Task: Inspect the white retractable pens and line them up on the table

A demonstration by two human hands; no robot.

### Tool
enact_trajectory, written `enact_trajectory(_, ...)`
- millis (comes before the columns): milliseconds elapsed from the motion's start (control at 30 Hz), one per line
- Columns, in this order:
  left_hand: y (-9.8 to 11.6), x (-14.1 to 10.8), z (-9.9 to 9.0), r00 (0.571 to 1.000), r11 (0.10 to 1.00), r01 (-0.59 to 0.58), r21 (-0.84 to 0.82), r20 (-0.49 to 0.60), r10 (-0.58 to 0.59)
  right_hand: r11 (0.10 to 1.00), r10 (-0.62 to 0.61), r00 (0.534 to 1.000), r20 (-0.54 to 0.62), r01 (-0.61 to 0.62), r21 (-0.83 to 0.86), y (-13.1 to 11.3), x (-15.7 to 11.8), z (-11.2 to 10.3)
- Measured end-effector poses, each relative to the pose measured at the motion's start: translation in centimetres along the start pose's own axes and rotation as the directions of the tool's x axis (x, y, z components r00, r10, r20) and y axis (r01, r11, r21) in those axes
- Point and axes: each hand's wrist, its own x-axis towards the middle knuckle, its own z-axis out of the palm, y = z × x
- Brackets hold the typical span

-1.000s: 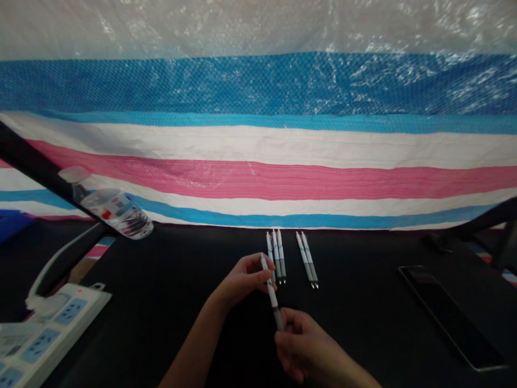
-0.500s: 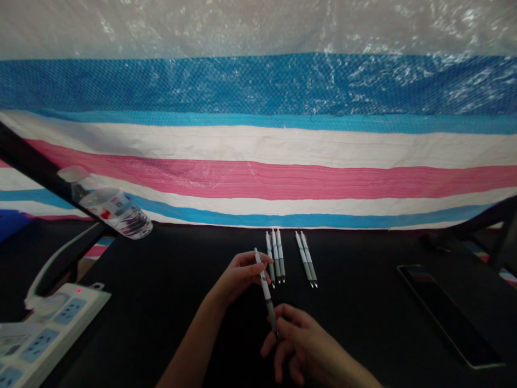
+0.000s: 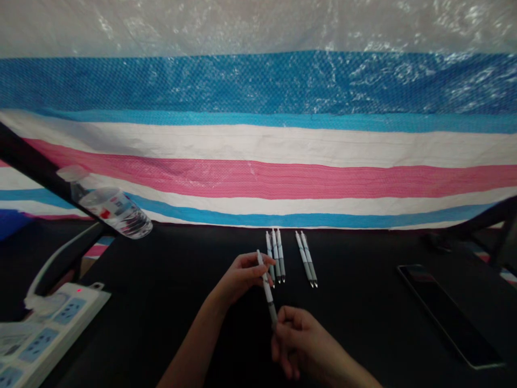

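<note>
A white pen with a grey grip [image 3: 267,288] is held tilted between my two hands. My left hand [image 3: 243,276] pinches its white upper part. Around the grey lower end, the fingers of my right hand [image 3: 297,337] are closed, hiding the tip. Just beyond my left hand lie three similar pens [image 3: 276,256] side by side, the leftmost partly covered by my fingers. Two more pens [image 3: 307,258] rest together to the right of them. All the lying pens have their grey ends toward me.
On the black table [image 3: 355,302], a dark phone [image 3: 448,315] lies at the right. A white power strip [image 3: 52,328] with a plugged cable is at the lower left. A clear bottle [image 3: 117,211] leans behind a black bar. A striped sheet [image 3: 258,180] hangs behind.
My right hand's fingers have curled in around the pen's grey end, covering its tip. The pen and my left hand have shifted slightly right.
</note>
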Motion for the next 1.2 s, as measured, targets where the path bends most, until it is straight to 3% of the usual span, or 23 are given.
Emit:
enact_trajectory(167,0.35,-0.14,0.17,1.0,1.0,-0.003,0.006,-0.018,0.003,0.996,0.047,0.998,0.032,-0.049,0.07,-0.18,-0.27,0.35)
enact_trajectory(333,0.4,-0.2,0.28,0.999,1.0,-0.003,0.003,-0.036,0.003,0.999,0.041,0.998,0.04,-0.04,-0.031,-0.02,-0.26,0.31)
enact_trajectory(467,0.41,-0.16,0.22,0.999,1.0,-0.017,0.011,-0.046,0.017,0.997,0.028,0.997,0.071,-0.033,0.072,-0.1,-0.39,0.28)
enact_trajectory(700,0.46,-0.19,0.35,0.999,1.0,-0.002,0.01,-0.04,0.003,0.999,-0.021,1.0,0.019,0.021,-0.029,0.33,-0.24,0.3)
enact_trajectory(867,0.36,-0.17,0.22,0.999,1.0,-0.011,0.014,-0.03,0.011,0.999,-0.036,0.999,0.028,0.036,0.005,0.33,-0.02,0.45)
enact_trajectory(1033,0.16,-0.21,0.09,1.0,1.0,-0.008,0.007,-0.003,0.008,0.992,-0.025,0.999,-0.028,0.021,-0.124,0.27,-0.09,0.49)
enact_trajectory(1200,0.17,-0.27,0.14,1.0,1.0,-0.017,0.006,0.001,0.017,0.998,-0.033,0.999,-0.015,0.033,-0.046,0.33,-0.09,0.43)
